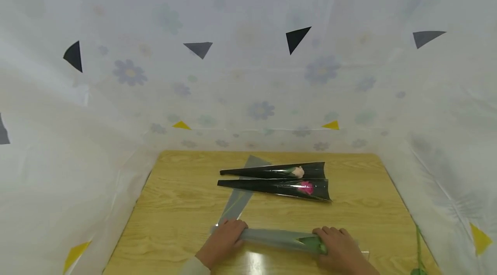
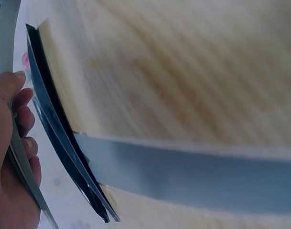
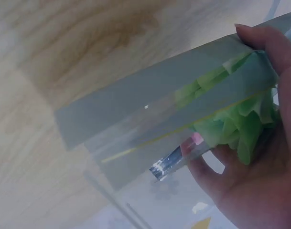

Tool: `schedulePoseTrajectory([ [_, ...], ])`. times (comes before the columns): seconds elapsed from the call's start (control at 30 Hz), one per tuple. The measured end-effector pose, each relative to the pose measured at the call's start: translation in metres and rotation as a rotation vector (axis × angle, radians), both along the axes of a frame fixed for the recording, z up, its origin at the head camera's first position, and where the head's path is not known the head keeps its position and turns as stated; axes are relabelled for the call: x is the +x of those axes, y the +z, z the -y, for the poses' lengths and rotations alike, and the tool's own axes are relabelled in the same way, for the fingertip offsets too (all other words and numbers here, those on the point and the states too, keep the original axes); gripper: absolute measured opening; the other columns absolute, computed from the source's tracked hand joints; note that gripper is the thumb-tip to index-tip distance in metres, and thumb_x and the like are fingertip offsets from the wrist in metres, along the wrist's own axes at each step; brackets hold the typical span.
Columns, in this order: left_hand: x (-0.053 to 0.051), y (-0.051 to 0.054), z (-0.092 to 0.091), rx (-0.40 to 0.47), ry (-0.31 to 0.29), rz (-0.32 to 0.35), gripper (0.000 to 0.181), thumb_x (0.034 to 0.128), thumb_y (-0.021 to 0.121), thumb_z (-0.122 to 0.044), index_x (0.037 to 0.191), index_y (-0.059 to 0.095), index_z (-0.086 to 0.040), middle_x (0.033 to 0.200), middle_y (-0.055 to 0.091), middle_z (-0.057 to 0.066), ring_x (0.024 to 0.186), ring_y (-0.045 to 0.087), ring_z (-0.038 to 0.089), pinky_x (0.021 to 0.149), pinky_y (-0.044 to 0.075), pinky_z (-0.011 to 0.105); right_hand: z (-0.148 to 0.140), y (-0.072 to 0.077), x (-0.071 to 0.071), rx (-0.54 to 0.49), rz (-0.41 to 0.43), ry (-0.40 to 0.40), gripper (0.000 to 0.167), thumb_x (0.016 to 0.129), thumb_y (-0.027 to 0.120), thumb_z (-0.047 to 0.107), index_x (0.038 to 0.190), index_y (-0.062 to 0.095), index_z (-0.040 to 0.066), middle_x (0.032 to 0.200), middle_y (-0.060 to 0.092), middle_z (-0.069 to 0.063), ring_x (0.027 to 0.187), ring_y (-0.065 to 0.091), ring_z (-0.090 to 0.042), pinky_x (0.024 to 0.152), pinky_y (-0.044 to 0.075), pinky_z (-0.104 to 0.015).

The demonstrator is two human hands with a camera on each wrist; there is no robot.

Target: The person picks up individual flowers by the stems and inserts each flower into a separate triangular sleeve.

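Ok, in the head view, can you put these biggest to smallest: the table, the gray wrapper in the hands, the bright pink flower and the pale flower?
1. Table
2. Held gray wrapper, partly covered
3. Bright pink flower and pale flower: nearly alike, so I won't rank them.

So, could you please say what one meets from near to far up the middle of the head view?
Translucent grey wrap with a green flower, nearer glossy black cone-shaped sleeve with a magenta flower, farther glossy black cone-shaped sleeve with a pale peach flower, white flower-printed backdrop.
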State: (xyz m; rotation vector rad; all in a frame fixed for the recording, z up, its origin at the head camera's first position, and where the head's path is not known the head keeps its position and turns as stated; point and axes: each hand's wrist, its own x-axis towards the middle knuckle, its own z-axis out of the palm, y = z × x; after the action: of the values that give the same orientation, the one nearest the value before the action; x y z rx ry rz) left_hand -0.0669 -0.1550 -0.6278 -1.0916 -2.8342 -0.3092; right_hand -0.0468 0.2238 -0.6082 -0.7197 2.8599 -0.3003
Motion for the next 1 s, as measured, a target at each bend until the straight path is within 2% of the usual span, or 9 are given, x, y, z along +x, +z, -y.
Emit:
schedulePoseTrajectory([
  [0.13, -0.020, 0.004, -0.001, -0.022, 0.037, 0.038, 0.029, 0.0874, 0.063, -0.034, 0.110, 0.054, -0.019, 0.109, 0.057, -0.007, 0.103, 0.053, 0.012, 0.085, 0.039, 0.039, -0.001, -0.004, -0.016, 0.024, -0.100, -0.010, 0.063, 0.067, 0.077, 0.043, 0.121, 0.056, 0.016, 0.101, 0.059, 0.002, 0.089, 0.056, -0.022, 0.075, 0.043, -0.050],
  [0.23, -0.040, 0.003, -0.002, -0.020, 0.048, 0.036, 0.036, 0.0862, 0.064, -0.036, 0.115, 0.054, -0.017, 0.112, 0.058, -0.004, 0.104, 0.054, 0.014, 0.083, 0.038, 0.040, -0.001, -0.006, -0.033, 0.032, -0.184, -0.026, 0.073, 0.063, 0.081, 0.044, 0.124, 0.053, 0.014, 0.105, 0.059, -0.002, 0.093, 0.056, -0.026, 0.076, 0.042, -0.052],
  [0.33, -0.063, -0.004, 0.001, 0.014, 0.044, 0.013, 0.044, 0.0829, 0.067, -0.041, 0.117, 0.055, -0.016, 0.111, 0.059, -0.003, 0.099, 0.054, 0.015, 0.077, 0.035, 0.036, 0.000, -0.009, -0.052, 0.030, -0.279, -0.034, 0.083, 0.058, 0.084, 0.045, 0.125, 0.049, 0.011, 0.109, 0.056, -0.006, 0.096, 0.055, -0.029, 0.076, 0.042, -0.052],
  [0.43, -0.086, -0.015, 0.005, 0.037, 0.054, -0.017, 0.052, 0.0798, 0.067, -0.050, 0.118, 0.056, -0.016, 0.105, 0.059, -0.003, 0.091, 0.053, 0.015, 0.070, 0.030, 0.034, 0.001, -0.012, -0.071, 0.004, -0.360, -0.038, 0.081, 0.056, 0.086, 0.043, 0.119, 0.050, 0.008, 0.105, 0.053, -0.009, 0.094, 0.053, -0.031, 0.073, 0.042, -0.054],
  [0.57, -0.110, -0.024, 0.009, 0.054, 0.130, -0.013, 0.058, 0.0787, 0.061, -0.059, 0.119, 0.056, -0.018, 0.098, 0.054, -0.004, 0.082, 0.047, 0.014, 0.069, 0.029, 0.036, 0.006, -0.016, -0.095, 0.013, -0.394, -0.054, 0.074, 0.057, 0.086, 0.041, 0.114, 0.054, 0.006, 0.101, 0.051, -0.012, 0.094, 0.051, -0.034, 0.076, 0.041, -0.057],
  [0.63, -0.117, -0.024, 0.009, 0.058, 0.191, -0.005, 0.057, 0.0787, 0.061, -0.059, 0.117, 0.056, -0.017, 0.096, 0.052, -0.003, 0.082, 0.044, 0.016, 0.071, 0.029, 0.039, 0.010, -0.018, -0.106, 0.042, -0.386, -0.064, 0.071, 0.058, 0.086, 0.041, 0.113, 0.056, 0.007, 0.102, 0.052, -0.012, 0.095, 0.051, -0.035, 0.078, 0.039, -0.058],
  [0.73, -0.121, -0.021, 0.008, 0.038, 0.269, -0.005, 0.055, 0.0778, 0.064, -0.056, 0.113, 0.057, -0.014, 0.095, 0.052, 0.002, 0.085, 0.044, 0.022, 0.076, 0.032, 0.047, 0.015, -0.021, -0.118, 0.098, -0.381, -0.072, 0.068, 0.060, 0.084, 0.041, 0.113, 0.057, 0.007, 0.103, 0.053, -0.014, 0.095, 0.052, -0.035, 0.079, 0.039, -0.057],
  [0.83, -0.123, -0.018, 0.006, 0.016, 0.311, -0.029, 0.055, 0.0749, 0.070, -0.051, 0.110, 0.057, -0.010, 0.098, 0.054, 0.007, 0.091, 0.047, 0.029, 0.078, 0.034, 0.053, 0.019, -0.026, -0.127, 0.110, -0.407, -0.085, 0.065, 0.062, 0.084, 0.037, 0.114, 0.057, 0.007, 0.102, 0.054, -0.014, 0.093, 0.052, -0.035, 0.078, 0.040, -0.055],
  [1.0, -0.133, -0.019, 0.000, 0.042, 0.390, -0.083, 0.058, 0.0706, 0.076, -0.044, 0.112, 0.055, -0.009, 0.106, 0.054, 0.011, 0.099, 0.048, 0.032, 0.078, 0.035, 0.054, 0.025, -0.035, -0.140, 0.117, -0.467, -0.138, 0.062, 0.067, 0.081, 0.027, 0.119, 0.056, 0.006, 0.101, 0.054, -0.014, 0.094, 0.051, -0.034, 0.078, 0.038, -0.052],
])
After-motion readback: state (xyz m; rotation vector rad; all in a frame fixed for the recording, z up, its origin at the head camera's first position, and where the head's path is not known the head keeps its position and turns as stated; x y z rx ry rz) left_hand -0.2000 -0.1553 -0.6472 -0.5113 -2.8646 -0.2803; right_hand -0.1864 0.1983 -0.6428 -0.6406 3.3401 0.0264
